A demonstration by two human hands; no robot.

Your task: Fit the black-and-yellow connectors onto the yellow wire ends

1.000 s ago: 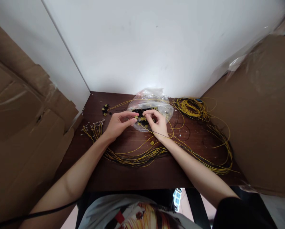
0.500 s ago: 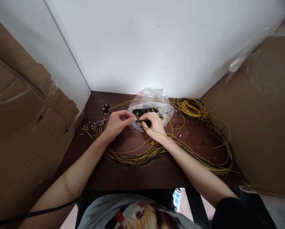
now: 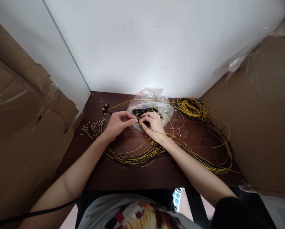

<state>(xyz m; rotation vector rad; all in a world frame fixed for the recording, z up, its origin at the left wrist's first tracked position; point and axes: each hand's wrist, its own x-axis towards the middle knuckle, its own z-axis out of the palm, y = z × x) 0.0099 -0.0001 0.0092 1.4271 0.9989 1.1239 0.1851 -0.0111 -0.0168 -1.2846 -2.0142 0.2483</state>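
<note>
My left hand (image 3: 120, 125) is closed in a pinch, thumb against forefinger, on a small dark piece that looks like a connector, mostly covered by the fingers. Fingertip to fingertip with it, my right hand (image 3: 154, 126) pinches the end of a thin wire (image 3: 154, 130), which trails back over the hand toward the right. Both hands are held at the front of a clear plastic bag (image 3: 168, 111). Inside its mouth lie many black and yellow connectors (image 3: 144, 111), partly hidden behind my fingers.
Yellow and black wires (image 3: 133, 160) curve along the brown table (image 3: 133, 181), with white-tipped ends (image 3: 99, 124) at left. A yellow wire coil (image 3: 190, 108) lies back right. Loose connectors (image 3: 105, 109) sit back left, and a yellow piece (image 3: 152, 143) lies nearer. Cardboard (image 3: 257, 127) stands at both sides.
Both hands stay almost in place, with only slight finger movement at the pinched pieces. The wires, bag and coil lie as before.
</note>
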